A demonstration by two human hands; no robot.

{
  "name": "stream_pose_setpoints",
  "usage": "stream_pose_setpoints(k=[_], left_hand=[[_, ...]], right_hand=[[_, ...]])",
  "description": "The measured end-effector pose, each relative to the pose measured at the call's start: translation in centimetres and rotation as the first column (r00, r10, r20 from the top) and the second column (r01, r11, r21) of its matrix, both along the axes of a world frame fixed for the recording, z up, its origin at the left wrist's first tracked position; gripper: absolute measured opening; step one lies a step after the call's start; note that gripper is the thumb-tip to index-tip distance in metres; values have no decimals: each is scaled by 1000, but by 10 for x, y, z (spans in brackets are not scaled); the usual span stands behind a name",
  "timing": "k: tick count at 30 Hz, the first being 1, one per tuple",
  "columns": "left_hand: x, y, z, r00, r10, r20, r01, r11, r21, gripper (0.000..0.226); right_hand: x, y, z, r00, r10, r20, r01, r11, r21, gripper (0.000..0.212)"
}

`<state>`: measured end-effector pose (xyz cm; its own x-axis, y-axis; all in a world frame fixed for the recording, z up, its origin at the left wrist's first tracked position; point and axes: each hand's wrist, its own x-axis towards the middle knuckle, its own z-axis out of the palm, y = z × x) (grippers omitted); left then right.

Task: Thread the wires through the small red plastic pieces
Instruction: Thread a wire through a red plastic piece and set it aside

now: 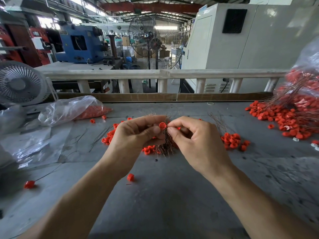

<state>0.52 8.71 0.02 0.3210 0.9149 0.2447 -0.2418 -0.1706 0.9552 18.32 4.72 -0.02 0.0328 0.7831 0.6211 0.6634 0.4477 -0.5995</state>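
A person's two bare hands are meeting above the middle of a grey worktable (164, 195), whose near half is lying mostly bare apart from a lone red piece (130, 177) and another red piece on a wire (29, 184) toward the left edge. The far edge is being closed off by a cardboard strip (155, 97) and a pale railing (155, 73). The left hand (138, 133) is curling around a bundle of thin wires (166, 144) while pinching a small red plastic piece (162, 125) at its fingertips; the piece is round and cap-like. The right hand (195, 137) is pinching close against that piece, thumb and forefinger together, though the wire end between them is too fine to make out. Loose red pieces (232, 139) are lying scattered on the table just beside and beneath the hands. A heap of finished pieces with wires (290, 118) is crowding the right edge, spilling from a clear bag (309, 66), while a plastic bag of red pieces (77, 108) and a small desk fan (20, 83) are taking up the left side.
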Motion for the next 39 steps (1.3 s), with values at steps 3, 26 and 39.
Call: stream_pose_setpoints(k=[3,26,39], left_hand=[[-1,1,-1,1000,-26,3,26,1000,-13,28],[0,0,2,950,-116,291,166,975,-151,35],[-6,7,4,910,-109,399,235,930,-284,26]], right_hand=[[0,0,-1,997,41,-70,-43,999,-29,10],[-2,1,-5,924,189,-332,-250,956,-152,17],[6,8,-13,989,91,-117,-138,855,-500,21]])
